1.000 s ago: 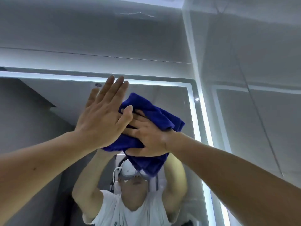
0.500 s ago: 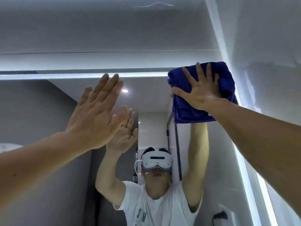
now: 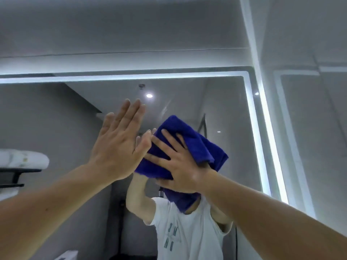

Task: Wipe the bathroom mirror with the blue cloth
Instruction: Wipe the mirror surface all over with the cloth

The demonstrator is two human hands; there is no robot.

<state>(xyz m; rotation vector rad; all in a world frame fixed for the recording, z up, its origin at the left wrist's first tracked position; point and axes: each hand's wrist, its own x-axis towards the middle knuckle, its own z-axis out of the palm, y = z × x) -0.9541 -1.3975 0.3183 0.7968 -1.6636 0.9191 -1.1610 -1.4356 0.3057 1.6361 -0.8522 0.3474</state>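
Observation:
The bathroom mirror (image 3: 231, 113) fills the wall ahead, framed by a lit white strip along its top and right edges. My right hand (image 3: 180, 162) presses the folded blue cloth (image 3: 189, 145) flat against the glass, fingers spread and straight, a little right of the mirror's middle. My left hand (image 3: 120, 145) is raised beside it with fingers straight and together, palm toward the glass, its thumb next to the cloth's left edge. I cannot tell whether the left palm touches the mirror. My reflection shows below the cloth.
The lit strip (image 3: 266, 132) marks the mirror's right edge, with a glossy grey side wall (image 3: 309, 109) beyond it. At the left, a shelf with rolled white towels (image 3: 22, 160) appears in the reflection. Grey wall panels (image 3: 131, 34) run above the mirror.
My right hand has slid the cloth from the mirror's upper right corner down and left to the middle, beside my left hand. The left hand has barely moved.

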